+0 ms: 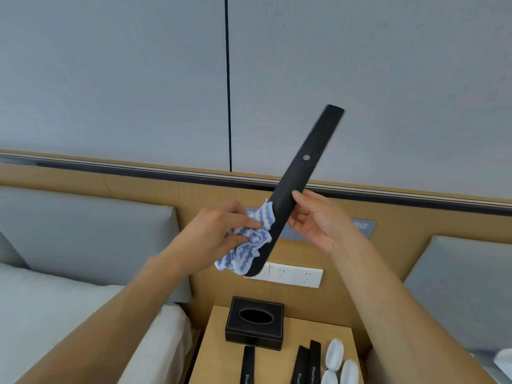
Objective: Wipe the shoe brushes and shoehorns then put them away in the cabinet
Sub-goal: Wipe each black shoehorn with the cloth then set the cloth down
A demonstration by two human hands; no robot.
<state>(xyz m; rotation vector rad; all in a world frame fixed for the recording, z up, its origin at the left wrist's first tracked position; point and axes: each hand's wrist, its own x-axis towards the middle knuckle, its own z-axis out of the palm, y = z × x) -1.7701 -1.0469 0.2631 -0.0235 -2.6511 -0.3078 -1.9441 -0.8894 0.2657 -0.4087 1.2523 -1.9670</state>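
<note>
Right now a black shoehorn (pixel 297 173) is held up in the air above the nightstand (pixel 213 347), slanting from its broad end low on the left to its narrow end high on the right. The right hand (pixel 315 220) steadies it near the middle, fingers loosely curled behind and beside the blade. The left hand (pixel 219 231) pinches a bunched blue-and-white cloth (pixel 249 242) against the lower, wider part.

To do this step well, I would keep the right hand's grip firm enough that the shoehorn does not swing, then draw the cloth along the full length. Both faces need it, so the blade should be turned over. The part under the right fingers will be missed unless that grip is moved.

Near on the nightstand lie three more shoehorns (pixel 304 364), with white brushes (pixel 336 356) just right of them and a black tissue box (pixel 255 322) farther back. The cabinet is not in view.
</note>
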